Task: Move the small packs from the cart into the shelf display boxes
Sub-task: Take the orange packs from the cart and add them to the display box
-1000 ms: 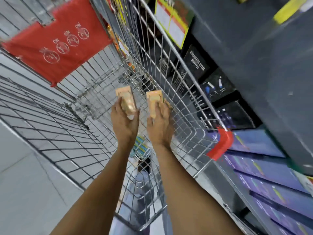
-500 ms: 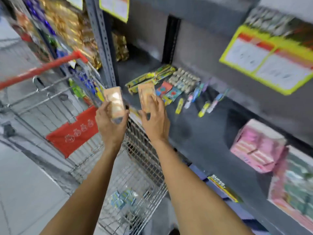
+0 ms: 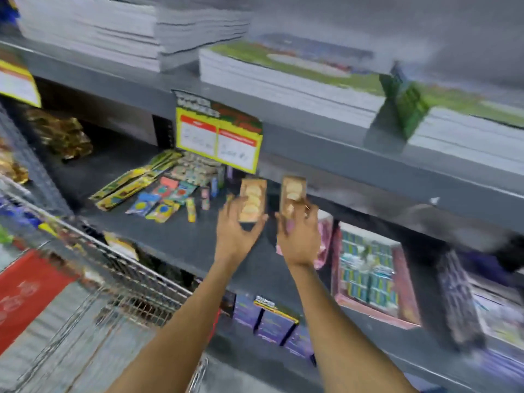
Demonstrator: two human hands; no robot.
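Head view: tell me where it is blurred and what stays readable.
Head view: motion blur smears the whole frame, worst at the edges, where the cart and the stacked books streak; the price sign text is unreadable; the left hand and right hand with their tan packs are sharpest near the centre; lighting is dim and even, without glare.

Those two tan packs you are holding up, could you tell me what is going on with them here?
A person is stocking a shop shelf from a wire cart. The left hand grips one tan pack and the right hand grips another, both raised in front of the grey shelf. A pink display box of small packs sits to the right. Neither pack has been put down yet.
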